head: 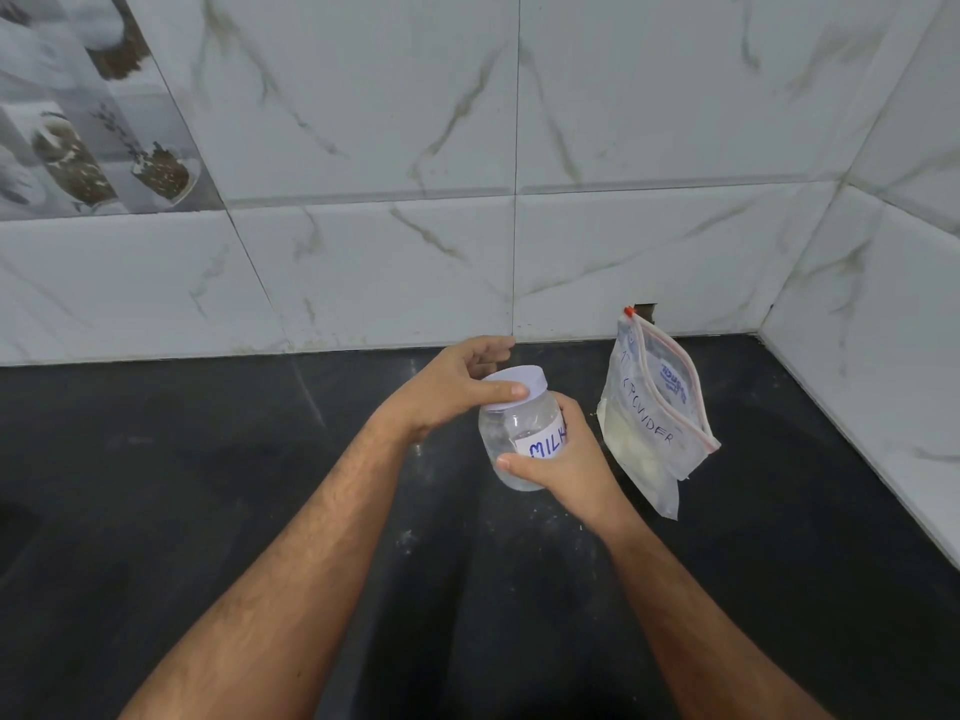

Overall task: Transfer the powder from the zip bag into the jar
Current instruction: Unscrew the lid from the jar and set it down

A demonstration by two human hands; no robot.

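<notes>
Head view, frame center: my right hand (563,454) grips the jar (522,433) body; my left hand (457,387) grips its lid (514,384). Zip bag (657,407) stands just right, nearer my right hand.

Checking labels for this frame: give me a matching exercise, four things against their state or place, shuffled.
Things:
1. left hand
2. right hand
3. zip bag
4. lid

States:
A. stands on the counter, right of the jar
B. grips the lid from above
C. white, on the jar
D. holds the jar body

Pairs: 1-B, 2-D, 3-A, 4-C
</notes>
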